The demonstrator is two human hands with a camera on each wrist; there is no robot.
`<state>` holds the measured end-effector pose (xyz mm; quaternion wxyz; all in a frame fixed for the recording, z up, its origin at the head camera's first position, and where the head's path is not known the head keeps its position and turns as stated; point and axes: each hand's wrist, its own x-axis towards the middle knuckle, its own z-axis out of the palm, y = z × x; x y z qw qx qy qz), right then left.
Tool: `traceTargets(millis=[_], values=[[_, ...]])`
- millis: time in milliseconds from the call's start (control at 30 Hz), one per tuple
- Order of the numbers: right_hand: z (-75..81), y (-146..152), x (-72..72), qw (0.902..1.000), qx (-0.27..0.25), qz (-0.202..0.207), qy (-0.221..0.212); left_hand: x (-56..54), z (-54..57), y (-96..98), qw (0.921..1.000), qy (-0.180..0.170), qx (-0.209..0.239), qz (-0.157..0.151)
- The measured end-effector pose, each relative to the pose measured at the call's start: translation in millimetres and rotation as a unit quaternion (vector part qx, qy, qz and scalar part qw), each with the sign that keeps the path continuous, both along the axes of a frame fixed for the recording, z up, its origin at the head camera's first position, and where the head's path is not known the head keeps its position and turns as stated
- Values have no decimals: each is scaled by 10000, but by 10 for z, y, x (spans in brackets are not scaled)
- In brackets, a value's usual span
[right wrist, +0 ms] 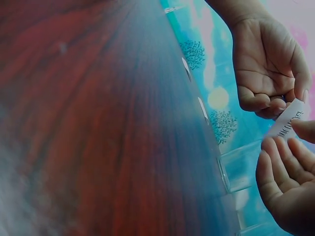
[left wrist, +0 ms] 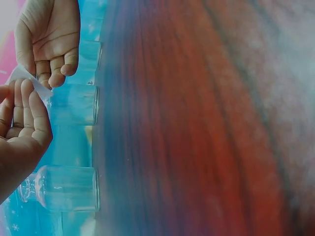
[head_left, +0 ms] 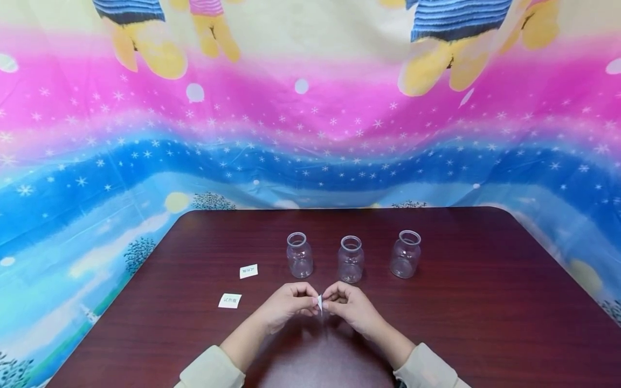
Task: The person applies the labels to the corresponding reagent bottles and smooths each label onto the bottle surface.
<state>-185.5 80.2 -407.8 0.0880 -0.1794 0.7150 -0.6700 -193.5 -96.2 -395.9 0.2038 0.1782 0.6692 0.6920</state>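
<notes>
A small white paper label [head_left: 320,303] is held upright above the table, edge-on in the head view. My left hand [head_left: 290,305] pinches one side of it between thumb and fingers, and my right hand [head_left: 354,308] pinches the other. Printed dark characters show on the label [right wrist: 284,123] in the right wrist view. Two more printed white labels lie to the left of my hands, a nearer one [head_left: 229,300] and a farther one [head_left: 249,271]. Just beyond my hands stand three open glass jars: left [head_left: 300,257], middle [head_left: 351,261] and right [head_left: 405,256].
The dark red-brown wooden table [head_left: 485,302] has rounded far corners. Behind and beside it hangs a colourful cloth [head_left: 310,124] with snowflakes and cartoon figures. Light sleeves [head_left: 213,369] cover both forearms near the bottom edge.
</notes>
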Motion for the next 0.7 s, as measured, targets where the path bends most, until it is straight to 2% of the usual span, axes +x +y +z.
traceTargets(millis=[167, 333, 700], values=[[-16, 19, 15, 9975, -426, 493, -256, 14, -1, 4, 10000, -42, -25, 23], [-23, 40, 41, 9938, -762, 767, -239, 28, -5, 15, 9999, -111, -65, 58], [24, 10, 79, 9943, -700, 718, -350, 75, 38, 12, 9999, 4, -154, 17]])
